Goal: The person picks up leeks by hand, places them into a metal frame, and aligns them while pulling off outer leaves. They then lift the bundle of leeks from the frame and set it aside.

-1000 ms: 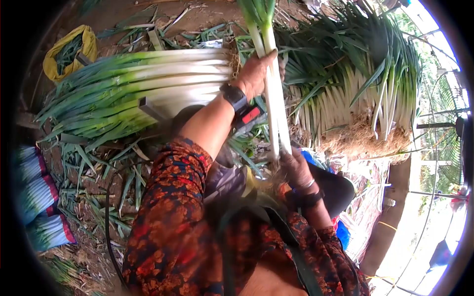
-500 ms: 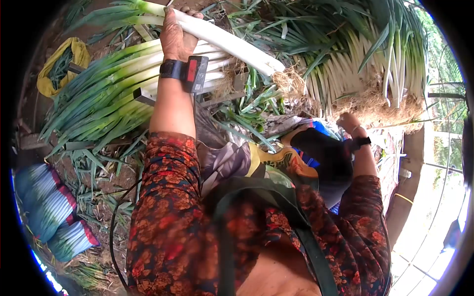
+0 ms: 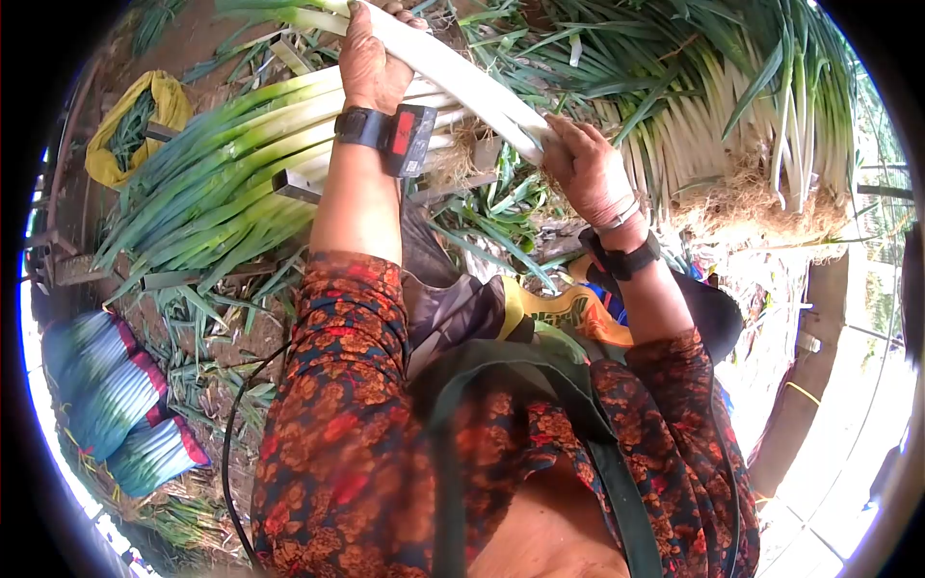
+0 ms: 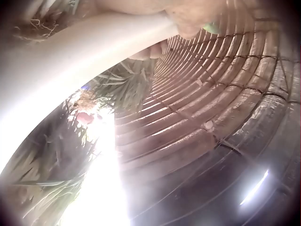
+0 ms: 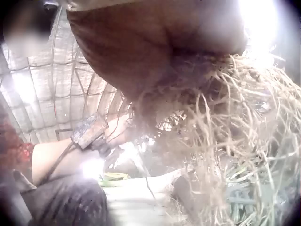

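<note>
Two long white leek stalks (image 3: pixel 453 82) slant across the top of the head view, green ends at upper left. The left hand (image 3: pixel 374 65) grips them near where the green begins. At their root end, the right hand (image 3: pixel 588 169) has its fingers curled round the stalks. In the right wrist view pale stringy roots (image 5: pixel 244 117) hang beneath the right hand (image 5: pixel 155 37). The left wrist view shows a white stalk (image 4: pixel 84 52) running into the left hand (image 4: pixel 188 19), whose fingertips show below it.
A row of leeks (image 3: pixel 231 173) lies on a metal-ended rack at left. Upright leeks with roots (image 3: pixel 761 197) stand at right. A yellow sack (image 3: pixel 173 101) holds green leaves. Bundled leeks (image 3: pixel 106 385) lie at lower left, with leaf scraps (image 3: pixel 202 318) on the ground.
The stalks went from upright to slanting, green ends swinging left with the left hand. The right hand let go of the root end, moved away right, then came back and took hold there.
</note>
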`<action>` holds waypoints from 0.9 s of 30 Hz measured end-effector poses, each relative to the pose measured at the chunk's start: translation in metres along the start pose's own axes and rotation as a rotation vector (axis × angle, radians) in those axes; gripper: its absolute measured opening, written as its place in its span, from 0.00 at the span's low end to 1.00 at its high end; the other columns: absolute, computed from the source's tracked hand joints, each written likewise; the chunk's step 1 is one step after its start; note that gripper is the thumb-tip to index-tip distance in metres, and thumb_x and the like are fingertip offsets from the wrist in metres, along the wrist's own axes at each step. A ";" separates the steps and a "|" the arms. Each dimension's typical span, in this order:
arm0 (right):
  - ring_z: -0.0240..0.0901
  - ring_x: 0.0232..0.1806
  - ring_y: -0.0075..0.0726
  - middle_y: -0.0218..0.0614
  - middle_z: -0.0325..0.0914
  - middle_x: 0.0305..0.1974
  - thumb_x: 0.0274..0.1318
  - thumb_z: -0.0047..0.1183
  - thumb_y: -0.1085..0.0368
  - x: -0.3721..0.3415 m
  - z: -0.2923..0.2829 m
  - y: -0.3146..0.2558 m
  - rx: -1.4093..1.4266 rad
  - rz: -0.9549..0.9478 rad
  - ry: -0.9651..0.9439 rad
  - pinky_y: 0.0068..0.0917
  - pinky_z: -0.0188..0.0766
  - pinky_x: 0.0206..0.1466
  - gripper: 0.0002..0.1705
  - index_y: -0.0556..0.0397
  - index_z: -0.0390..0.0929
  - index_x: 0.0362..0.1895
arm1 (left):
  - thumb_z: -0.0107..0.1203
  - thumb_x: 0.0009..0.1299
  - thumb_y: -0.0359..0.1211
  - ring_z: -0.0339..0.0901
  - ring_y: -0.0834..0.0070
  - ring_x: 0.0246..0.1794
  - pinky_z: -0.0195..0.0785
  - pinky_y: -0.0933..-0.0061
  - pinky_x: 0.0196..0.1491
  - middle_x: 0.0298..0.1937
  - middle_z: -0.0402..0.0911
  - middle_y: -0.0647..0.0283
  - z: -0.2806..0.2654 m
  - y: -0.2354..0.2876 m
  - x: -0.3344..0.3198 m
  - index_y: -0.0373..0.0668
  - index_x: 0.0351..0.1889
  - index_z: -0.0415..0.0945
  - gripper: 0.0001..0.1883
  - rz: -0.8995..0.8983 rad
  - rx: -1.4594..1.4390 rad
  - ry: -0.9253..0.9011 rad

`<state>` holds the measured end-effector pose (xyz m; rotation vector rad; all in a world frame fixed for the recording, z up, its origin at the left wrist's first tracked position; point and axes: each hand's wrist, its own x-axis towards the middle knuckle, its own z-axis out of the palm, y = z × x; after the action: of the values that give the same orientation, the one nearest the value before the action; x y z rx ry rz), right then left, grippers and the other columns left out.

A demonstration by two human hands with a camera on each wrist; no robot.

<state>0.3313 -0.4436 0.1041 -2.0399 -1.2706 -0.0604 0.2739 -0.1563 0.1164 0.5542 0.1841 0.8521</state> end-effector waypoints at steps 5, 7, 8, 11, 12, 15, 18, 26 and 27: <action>0.78 0.35 0.53 0.48 0.80 0.36 0.55 0.56 0.64 -0.016 0.007 0.011 0.070 0.038 0.032 0.39 0.76 0.40 0.18 0.56 0.77 0.51 | 0.58 0.70 0.46 0.74 0.72 0.30 0.72 0.69 0.35 0.30 0.73 0.69 0.000 -0.010 -0.006 0.52 0.44 0.72 0.13 -0.029 0.001 -0.006; 0.74 0.32 0.32 0.39 0.79 0.35 0.60 0.52 0.66 -0.022 -0.004 0.011 0.431 0.798 -0.084 0.27 0.70 0.38 0.14 0.59 0.79 0.47 | 0.60 0.68 0.44 0.74 0.73 0.29 0.72 0.69 0.34 0.31 0.75 0.69 0.010 -0.009 -0.012 0.52 0.43 0.74 0.11 -0.065 -0.043 -0.028; 0.75 0.33 0.38 0.40 0.80 0.36 0.58 0.54 0.65 -0.038 0.011 0.059 0.365 0.671 -0.033 0.31 0.69 0.36 0.14 0.58 0.79 0.46 | 0.49 0.75 0.45 0.73 0.66 0.35 0.70 0.56 0.48 0.36 0.74 0.59 0.000 -0.006 -0.006 0.46 0.55 0.65 0.18 -0.086 0.006 -0.103; 0.75 0.49 0.56 0.49 0.80 0.47 0.48 0.58 0.63 -0.110 0.026 0.189 -0.177 0.238 -0.307 0.40 0.72 0.55 0.23 0.53 0.79 0.51 | 0.48 0.75 0.48 0.75 0.66 0.33 0.73 0.60 0.43 0.36 0.74 0.59 0.003 -0.001 -0.010 0.48 0.58 0.64 0.20 -0.121 0.070 -0.164; 0.76 0.49 0.53 0.48 0.81 0.45 0.53 0.53 0.60 -0.102 0.015 0.164 -0.275 0.361 -0.289 0.41 0.72 0.55 0.20 0.54 0.80 0.49 | 0.49 0.75 0.48 0.75 0.67 0.32 0.74 0.60 0.42 0.36 0.74 0.59 0.010 -0.006 -0.013 0.47 0.56 0.64 0.20 -0.121 0.091 -0.034; 0.79 0.46 0.43 0.45 0.82 0.41 0.61 0.52 0.50 -0.063 -0.007 0.112 0.047 0.592 -0.063 0.38 0.72 0.52 0.25 0.56 0.79 0.53 | 0.53 0.73 0.48 0.75 0.67 0.35 0.75 0.60 0.43 0.38 0.75 0.58 0.007 -0.034 -0.013 0.44 0.52 0.64 0.21 -0.175 0.037 -0.018; 0.76 0.42 0.37 0.44 0.81 0.40 0.61 0.52 0.41 -0.027 -0.017 0.042 0.567 0.746 -0.288 0.34 0.72 0.47 0.33 0.57 0.76 0.55 | 0.56 0.71 0.46 0.75 0.67 0.37 0.75 0.60 0.43 0.39 0.75 0.59 0.018 -0.050 -0.023 0.44 0.52 0.63 0.22 -0.160 0.067 0.039; 0.78 0.42 0.59 0.54 0.79 0.40 0.52 0.63 0.51 -0.046 0.006 -0.006 0.076 0.479 -0.338 0.45 0.75 0.43 0.28 0.55 0.70 0.51 | 0.55 0.72 0.40 0.78 0.64 0.40 0.76 0.59 0.47 0.40 0.75 0.56 0.012 -0.058 -0.026 0.40 0.53 0.59 0.21 -0.203 0.050 -0.039; 0.78 0.42 0.59 0.54 0.79 0.40 0.52 0.64 0.51 -0.053 0.004 -0.010 0.078 0.496 -0.353 0.45 0.75 0.43 0.28 0.54 0.70 0.51 | 0.55 0.72 0.40 0.78 0.64 0.40 0.76 0.59 0.48 0.41 0.75 0.56 0.012 -0.057 -0.028 0.40 0.54 0.59 0.21 -0.209 0.044 -0.037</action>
<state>0.2953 -0.4790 0.0860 -2.3037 -0.9061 0.5917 0.2979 -0.2123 0.0942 0.5803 0.2233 0.6355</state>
